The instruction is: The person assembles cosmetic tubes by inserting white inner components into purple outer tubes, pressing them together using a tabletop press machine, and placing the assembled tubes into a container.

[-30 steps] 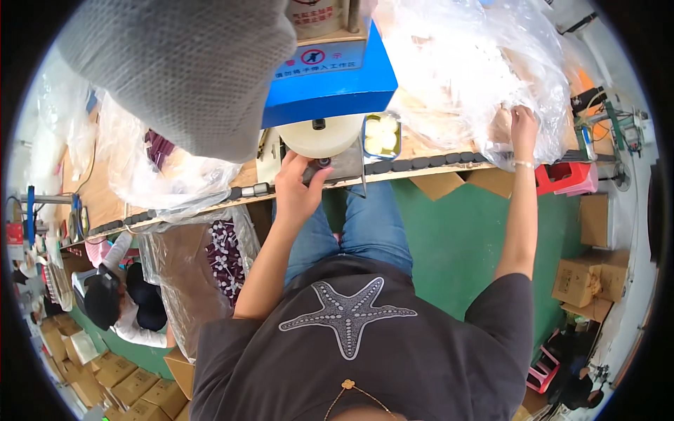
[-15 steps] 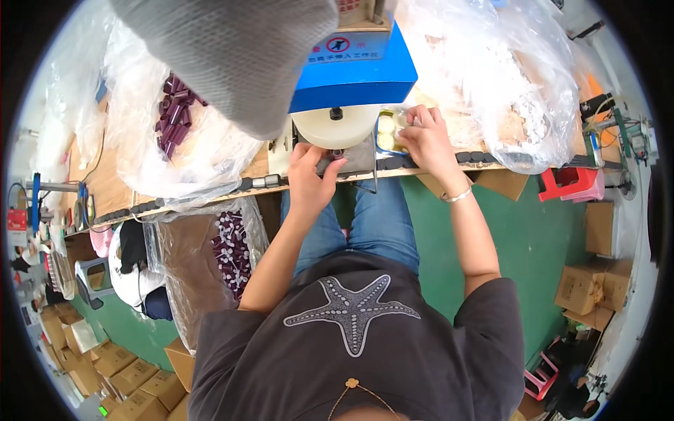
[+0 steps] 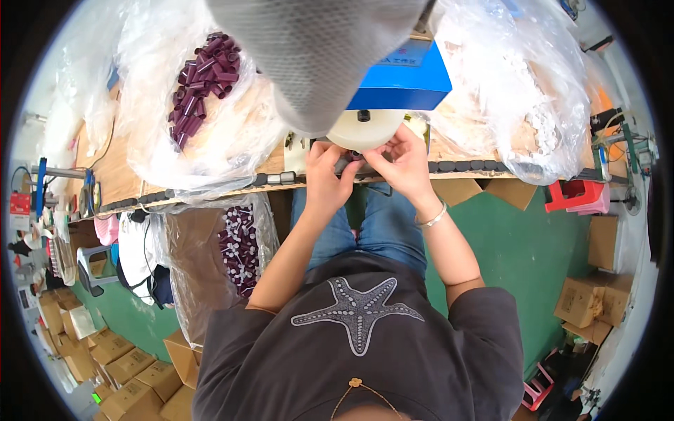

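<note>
Below the off-white round disc [image 3: 365, 130] of a blue machine [image 3: 406, 83], both hands meet at the table's front edge. Closed around a short maroon tube [image 3: 356, 156] is my left hand [image 3: 326, 177]; the fingers cover most of the tube. My right hand [image 3: 404, 163] comes in from the other side with thumb and fingers pinched together close to the tube's end. Whatever those fingertips hold is too small and too covered to make out. Behind the right hand, a small tray with pale contents [image 3: 419, 125] is mostly hidden.
A pile of maroon tubes [image 3: 203, 78] lies on plastic at the left. Clear plastic with small white pieces [image 3: 542, 123] covers the table's right. Grey mesh fabric [image 3: 316, 63] hangs in front of the machine. Below, a plastic-lined carton [image 3: 193, 263] holds maroon-and-white pieces [image 3: 240, 249].
My right hand has moved left from the small tray to beside my left hand. The left hand still holds the tube. The whole view has shifted slightly.
</note>
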Demonstrator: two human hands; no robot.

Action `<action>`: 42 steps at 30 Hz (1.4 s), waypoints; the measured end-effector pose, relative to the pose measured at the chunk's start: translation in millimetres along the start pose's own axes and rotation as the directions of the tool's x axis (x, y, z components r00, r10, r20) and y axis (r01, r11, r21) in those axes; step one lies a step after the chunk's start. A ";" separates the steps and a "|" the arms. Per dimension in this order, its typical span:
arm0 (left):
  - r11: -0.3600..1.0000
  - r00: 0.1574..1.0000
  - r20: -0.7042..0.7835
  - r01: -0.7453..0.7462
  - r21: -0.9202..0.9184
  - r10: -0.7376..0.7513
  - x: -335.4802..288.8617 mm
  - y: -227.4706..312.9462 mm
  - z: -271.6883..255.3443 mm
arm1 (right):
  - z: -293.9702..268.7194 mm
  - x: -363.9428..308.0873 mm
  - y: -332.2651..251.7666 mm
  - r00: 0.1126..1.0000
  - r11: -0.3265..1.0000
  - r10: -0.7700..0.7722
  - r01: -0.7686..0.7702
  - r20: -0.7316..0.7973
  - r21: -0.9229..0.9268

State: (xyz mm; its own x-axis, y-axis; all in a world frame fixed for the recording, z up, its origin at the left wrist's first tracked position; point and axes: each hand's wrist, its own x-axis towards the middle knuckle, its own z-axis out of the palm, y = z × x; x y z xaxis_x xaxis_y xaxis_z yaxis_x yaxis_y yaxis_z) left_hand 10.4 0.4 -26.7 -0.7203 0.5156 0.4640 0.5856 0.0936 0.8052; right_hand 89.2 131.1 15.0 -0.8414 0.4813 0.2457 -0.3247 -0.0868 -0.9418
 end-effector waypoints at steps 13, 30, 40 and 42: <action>1.000 1.000 0.025 0.007 0.019 -0.007 -3.0 -1.3 -5.3 | -8.0 -6.0 -5.3 0.994 0.851 -0.019 0.075 0.111 -0.520; 0.955 0.996 0.014 -0.094 0.281 0.094 -10.0 4.1 -2.4 | -53.5 -66.8 -0.9 0.988 0.930 -0.054 -0.004 -0.147 -0.367; 0.978 0.976 0.062 -0.209 0.010 0.208 9.4 29.9 -13.7 | -31.4 -57.6 -8.1 0.992 0.961 -0.070 0.038 -0.109 -0.275; 0.990 0.971 0.227 -0.051 -0.131 0.080 -0.9 42.3 -20.0 | -30.7 -55.8 -11.4 0.994 0.967 -0.075 0.053 -0.078 -0.251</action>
State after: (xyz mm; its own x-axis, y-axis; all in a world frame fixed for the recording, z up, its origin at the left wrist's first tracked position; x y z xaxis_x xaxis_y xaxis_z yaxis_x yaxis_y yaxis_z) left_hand 28.4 -13.2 14.2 -0.5677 0.7014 0.4310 0.5678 -0.0454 0.8219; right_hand 153.1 132.0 5.0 -0.7784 0.5533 0.2965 -0.2498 0.1604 -0.9549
